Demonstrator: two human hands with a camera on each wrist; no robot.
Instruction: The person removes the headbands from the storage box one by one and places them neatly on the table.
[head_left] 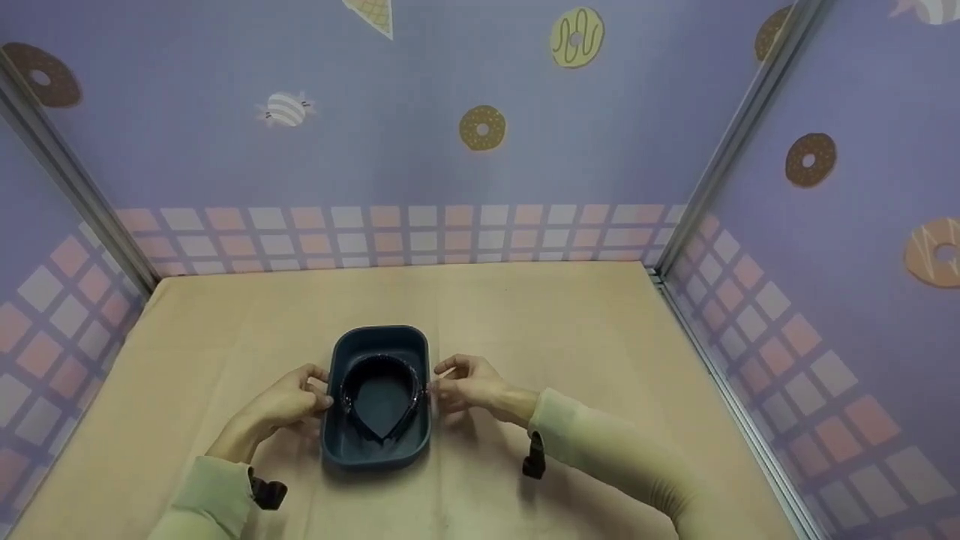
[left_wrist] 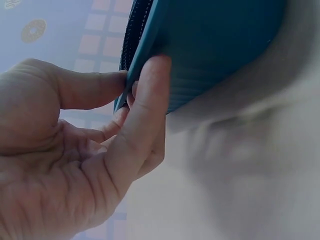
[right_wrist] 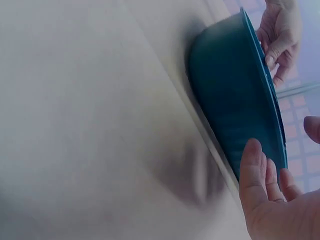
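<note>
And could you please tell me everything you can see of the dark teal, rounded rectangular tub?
The dark teal, rounded rectangular tub looks like plastic, with an open top, a thin rim and faint ridges on its outer wall. It appears to rest upright on the beige cloth, long sides running front to back. A glossy black, teardrop-shaped band lies inside. The left hand pinches the tub's left rim; the right hand is at the opposite side, though contact is unclear.
</note>
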